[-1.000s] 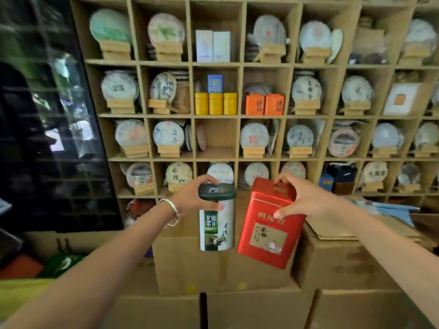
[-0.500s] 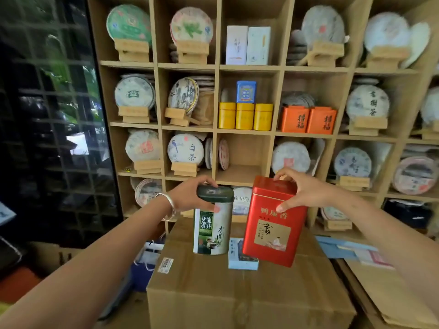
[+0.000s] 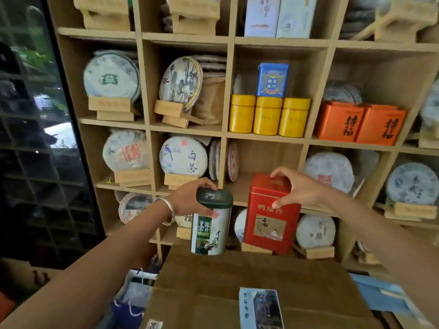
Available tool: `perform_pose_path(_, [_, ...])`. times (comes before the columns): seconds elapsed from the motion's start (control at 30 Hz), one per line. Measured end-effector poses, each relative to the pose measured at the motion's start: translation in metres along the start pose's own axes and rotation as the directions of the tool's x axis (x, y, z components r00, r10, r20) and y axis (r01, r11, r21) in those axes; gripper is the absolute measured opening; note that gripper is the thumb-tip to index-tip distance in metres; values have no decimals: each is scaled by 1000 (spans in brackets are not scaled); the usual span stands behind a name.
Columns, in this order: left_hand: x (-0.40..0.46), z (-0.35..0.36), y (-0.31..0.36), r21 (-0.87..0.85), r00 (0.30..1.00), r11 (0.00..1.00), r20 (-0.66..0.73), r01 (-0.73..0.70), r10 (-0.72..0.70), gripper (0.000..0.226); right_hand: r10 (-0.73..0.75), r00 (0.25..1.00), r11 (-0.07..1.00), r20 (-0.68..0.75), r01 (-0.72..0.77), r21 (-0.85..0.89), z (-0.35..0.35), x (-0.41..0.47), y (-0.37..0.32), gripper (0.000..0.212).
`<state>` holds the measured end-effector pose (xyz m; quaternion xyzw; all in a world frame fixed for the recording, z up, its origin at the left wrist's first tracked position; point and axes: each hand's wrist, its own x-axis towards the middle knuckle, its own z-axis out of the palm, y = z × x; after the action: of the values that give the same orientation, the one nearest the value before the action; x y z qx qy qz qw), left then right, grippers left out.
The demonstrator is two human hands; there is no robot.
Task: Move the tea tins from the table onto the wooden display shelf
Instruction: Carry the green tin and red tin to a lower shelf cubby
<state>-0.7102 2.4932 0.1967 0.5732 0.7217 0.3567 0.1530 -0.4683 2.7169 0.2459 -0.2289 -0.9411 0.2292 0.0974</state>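
My left hand (image 3: 190,198) grips the dark green lid of a tall white-and-green tea tin (image 3: 210,231) and holds it upright in the air. My right hand (image 3: 299,189) grips the top of a red square tea tin (image 3: 270,222), also upright and lifted. Both tins hang side by side in front of the wooden display shelf (image 3: 266,136), just below an almost bare compartment (image 3: 263,160) that holds only one tea cake at its left wall.
A large cardboard box (image 3: 249,281) stands right below the tins, with a small printed packet (image 3: 260,307) lying on it. Neighbouring compartments hold round tea cakes on wooden stands, three yellow tins (image 3: 268,117), a blue box and orange boxes (image 3: 358,123). A dark glass cabinet fills the left.
I have come closer to the shelf, which now fills the view. Both hands have carried the tins forward and up towards the nearly bare compartment.
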Motion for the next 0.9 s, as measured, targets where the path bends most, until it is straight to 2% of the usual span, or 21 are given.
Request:
perform_pose_path(0.17, [44, -9, -31, -9, 999, 999, -34, -35, 35, 63, 30, 1000, 998, -4, -30, -62, -6, 57, 11, 77])
perform_pose_path(0.33, [83, -4, -29, -48, 992, 992, -55, -113, 110, 63, 44, 998, 999, -36, -44, -9, -12, 81, 28, 75])
perform_pose_path(0.47, [118, 3, -20, -22, 988, 989, -58, -144, 142, 65, 48, 998, 997, -47, -51, -65, -22, 92, 42, 76])
perform_pose_path(0.63, [155, 20, -8, -9, 990, 992, -67, -124, 124, 66, 14, 998, 991, -53, -21, -132, -30, 98, 58, 77])
perform_pose_path(0.8, [179, 33, -7, 45, 984, 997, -160, -67, 74, 67, 1, 999, 985, -50, -10, -170, -28, 108, 65, 78])
perform_pose_path(0.9, [187, 35, -5, 74, 983, 997, -180, -17, 30, 70, -61, 998, 948, -4, 56, -313, -26, 114, 65, 79])
